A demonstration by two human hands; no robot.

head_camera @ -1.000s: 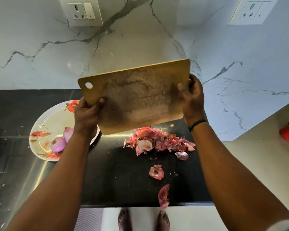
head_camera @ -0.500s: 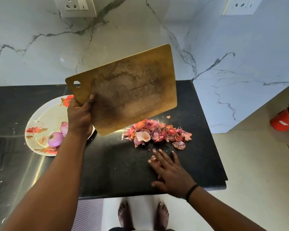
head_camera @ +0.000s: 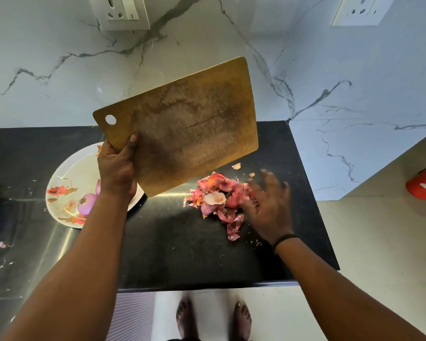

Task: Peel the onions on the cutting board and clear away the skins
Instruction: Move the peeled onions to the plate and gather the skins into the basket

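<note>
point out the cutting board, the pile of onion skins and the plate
cutting board (head_camera: 190, 124): head view, middle of its worn face
pile of onion skins (head_camera: 215, 196): head view, pale skin in the heap
plate (head_camera: 71, 173): head view, bare white inner surface

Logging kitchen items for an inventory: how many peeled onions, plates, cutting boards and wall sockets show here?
Peeled onions: 2, on the plate, one partly hidden by the left arm
Plate: 1
Cutting board: 1
Wall sockets: 2
Total: 6
</note>
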